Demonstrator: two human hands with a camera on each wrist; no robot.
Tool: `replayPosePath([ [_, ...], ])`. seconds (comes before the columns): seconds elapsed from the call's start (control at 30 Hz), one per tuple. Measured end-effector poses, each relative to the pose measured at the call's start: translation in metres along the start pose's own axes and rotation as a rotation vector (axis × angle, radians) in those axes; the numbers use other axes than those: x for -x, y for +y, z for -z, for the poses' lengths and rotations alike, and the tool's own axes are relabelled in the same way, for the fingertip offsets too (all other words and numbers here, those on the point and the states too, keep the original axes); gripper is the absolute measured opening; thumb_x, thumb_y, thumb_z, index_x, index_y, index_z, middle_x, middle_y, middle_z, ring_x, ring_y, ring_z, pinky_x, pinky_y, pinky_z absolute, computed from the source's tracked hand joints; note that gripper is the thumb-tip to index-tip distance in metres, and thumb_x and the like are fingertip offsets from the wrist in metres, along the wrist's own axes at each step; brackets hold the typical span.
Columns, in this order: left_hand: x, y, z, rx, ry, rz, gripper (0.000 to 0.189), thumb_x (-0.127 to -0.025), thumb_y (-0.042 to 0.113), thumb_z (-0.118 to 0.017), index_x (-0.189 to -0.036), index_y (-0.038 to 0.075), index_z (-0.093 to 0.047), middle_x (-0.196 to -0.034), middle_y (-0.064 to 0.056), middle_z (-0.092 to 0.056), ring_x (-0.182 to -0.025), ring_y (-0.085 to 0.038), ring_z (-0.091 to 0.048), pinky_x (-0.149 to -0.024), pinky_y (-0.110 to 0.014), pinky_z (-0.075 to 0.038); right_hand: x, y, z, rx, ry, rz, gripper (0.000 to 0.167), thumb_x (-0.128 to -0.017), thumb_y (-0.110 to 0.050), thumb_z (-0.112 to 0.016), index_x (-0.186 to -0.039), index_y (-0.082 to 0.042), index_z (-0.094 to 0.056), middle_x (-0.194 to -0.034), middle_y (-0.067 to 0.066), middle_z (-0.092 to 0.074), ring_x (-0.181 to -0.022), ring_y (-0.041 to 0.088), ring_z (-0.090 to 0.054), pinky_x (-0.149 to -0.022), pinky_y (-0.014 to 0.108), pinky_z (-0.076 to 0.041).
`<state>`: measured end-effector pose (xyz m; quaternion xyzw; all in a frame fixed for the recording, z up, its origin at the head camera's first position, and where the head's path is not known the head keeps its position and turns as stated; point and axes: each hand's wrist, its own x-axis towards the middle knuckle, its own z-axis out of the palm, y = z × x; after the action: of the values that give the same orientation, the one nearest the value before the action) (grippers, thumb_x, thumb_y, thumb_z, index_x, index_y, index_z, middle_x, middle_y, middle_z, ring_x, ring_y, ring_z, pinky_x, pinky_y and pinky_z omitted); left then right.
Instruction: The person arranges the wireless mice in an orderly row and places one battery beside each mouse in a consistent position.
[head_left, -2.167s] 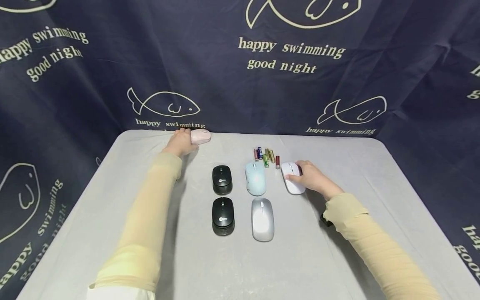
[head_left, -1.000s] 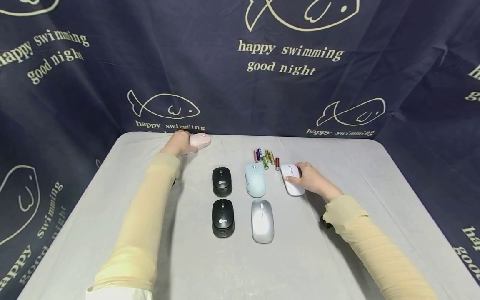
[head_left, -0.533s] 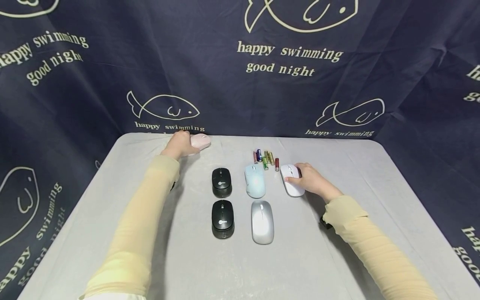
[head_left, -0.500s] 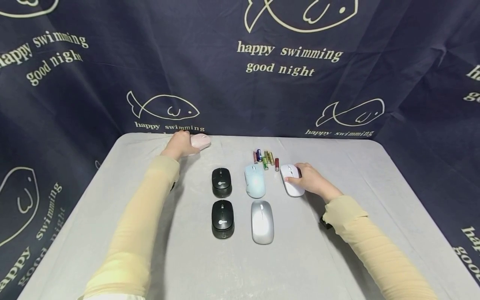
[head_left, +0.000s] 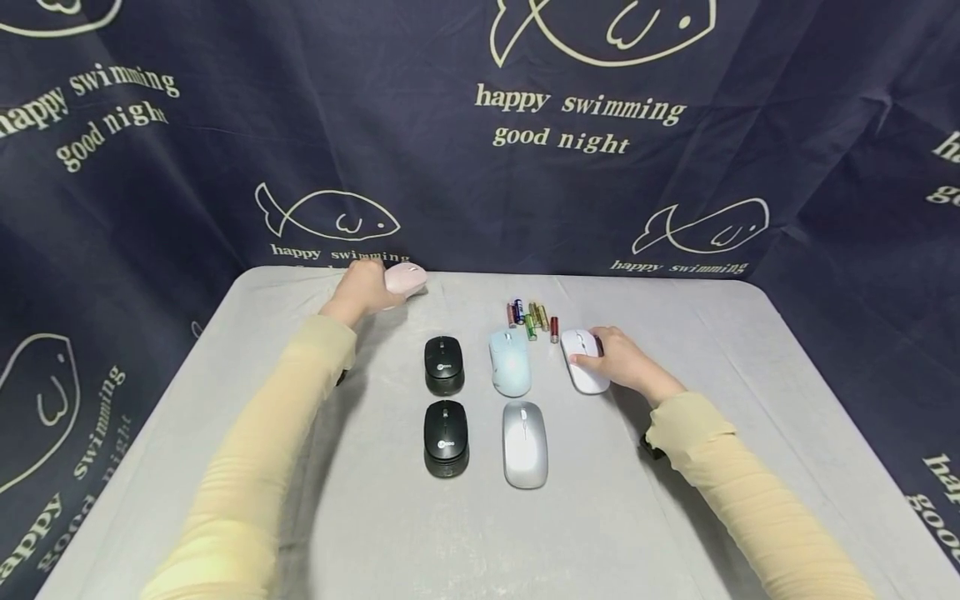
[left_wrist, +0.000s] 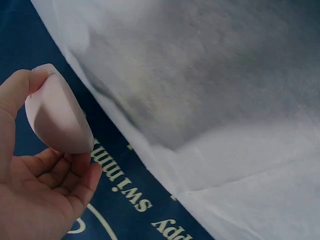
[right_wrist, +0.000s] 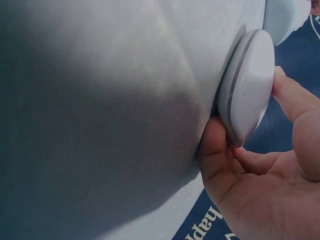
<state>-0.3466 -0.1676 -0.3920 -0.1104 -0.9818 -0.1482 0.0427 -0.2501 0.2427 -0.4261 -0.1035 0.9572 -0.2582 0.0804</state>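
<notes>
At the table's far left edge my left hand [head_left: 362,287] grips a pink computer mouse [head_left: 406,279]. The left wrist view shows this pink mouse [left_wrist: 60,112] between thumb and curled fingers, tilted and lifted off the cloth. My right hand [head_left: 624,358] holds a white computer mouse [head_left: 585,367] on the table, right of a light blue mouse [head_left: 511,363]. Up close in the right wrist view, the white mouse [right_wrist: 248,85] has a grey band round its side; the thumb lies on one side and the fingers on the other.
Two black mice, one nearer [head_left: 446,437] and one farther [head_left: 444,365], stand left of centre. A silver mouse [head_left: 525,444] lies in front of the light blue one. Several batteries [head_left: 531,319] lie loose behind them. A dark fish-print curtain [head_left: 480,183] hangs behind the table.
My left hand has raised the pink mouse slightly and shifted it a little to the right. The right hand and the white mouse stay in place.
</notes>
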Motion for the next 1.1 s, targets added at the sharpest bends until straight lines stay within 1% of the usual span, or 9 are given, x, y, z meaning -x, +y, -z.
replayPosePath([
  [0.2,0.006,0.011,0.011,0.000,0.016,-0.024,0.055,-0.067,0.034,-0.076,-0.097,-0.009,-0.057,-0.095,-0.024,-0.061,-0.092,-0.041,-0.055,-0.087,-0.047,-0.046,0.000,0.000,0.001,-0.015,0.000,0.000,0.068,-0.086,-0.026,-0.067,-0.128,0.020,-0.040,-0.127,0.039,-0.045,-0.119,0.049,-0.043,-0.103,0.056,-0.035],
  [0.3,0.008,0.017,0.015,0.006,0.021,-0.031,0.055,-0.067,0.034,-0.077,-0.096,-0.008,-0.058,-0.094,-0.023,-0.061,-0.092,-0.040,-0.055,-0.087,-0.046,-0.046,-0.001,0.001,0.002,-0.018,0.004,0.006,0.067,-0.086,-0.026,-0.067,-0.128,0.020,-0.041,-0.126,0.039,-0.045,-0.119,0.049,-0.043,-0.102,0.056,-0.035],
  [0.5,0.015,0.027,0.021,0.040,0.043,-0.060,0.053,-0.068,0.033,-0.077,-0.094,-0.009,-0.058,-0.089,-0.021,-0.060,-0.087,-0.037,-0.054,-0.082,-0.045,-0.046,-0.001,0.001,0.001,-0.024,0.004,0.010,0.067,-0.086,-0.026,-0.068,-0.127,0.019,-0.042,-0.125,0.038,-0.047,-0.118,0.049,-0.044,-0.101,0.055,-0.036],
  [0.73,0.027,0.040,0.030,0.061,0.075,-0.053,0.054,-0.067,0.032,-0.078,-0.097,-0.009,-0.059,-0.092,-0.021,-0.060,-0.090,-0.039,-0.053,-0.082,-0.046,-0.044,0.000,0.001,-0.001,-0.024,-0.008,-0.008,0.068,-0.087,-0.028,-0.067,-0.128,0.019,-0.041,-0.126,0.038,-0.045,-0.119,0.048,-0.043,-0.102,0.055,-0.036],
  [0.93,0.037,0.053,0.038,0.066,0.092,-0.057,0.051,-0.067,0.032,-0.075,-0.093,-0.008,-0.058,-0.089,-0.021,-0.060,-0.088,-0.039,-0.053,-0.082,-0.046,-0.043,0.000,-0.001,0.000,-0.021,-0.001,0.007,0.067,-0.086,-0.028,-0.067,-0.126,0.020,-0.042,-0.124,0.038,-0.047,-0.117,0.049,-0.044,-0.101,0.055,-0.037],
  [1.1,0.048,0.066,0.044,0.077,0.100,-0.058,0.048,-0.068,0.033,-0.073,-0.091,-0.006,-0.057,-0.087,-0.020,-0.060,-0.087,-0.040,-0.054,-0.080,-0.046,-0.043,0.000,0.000,0.001,-0.020,-0.002,0.002,0.068,-0.086,-0.027,-0.067,-0.127,0.020,-0.041,-0.126,0.038,-0.045,-0.119,0.049,-0.043,-0.102,0.055,-0.035],
])
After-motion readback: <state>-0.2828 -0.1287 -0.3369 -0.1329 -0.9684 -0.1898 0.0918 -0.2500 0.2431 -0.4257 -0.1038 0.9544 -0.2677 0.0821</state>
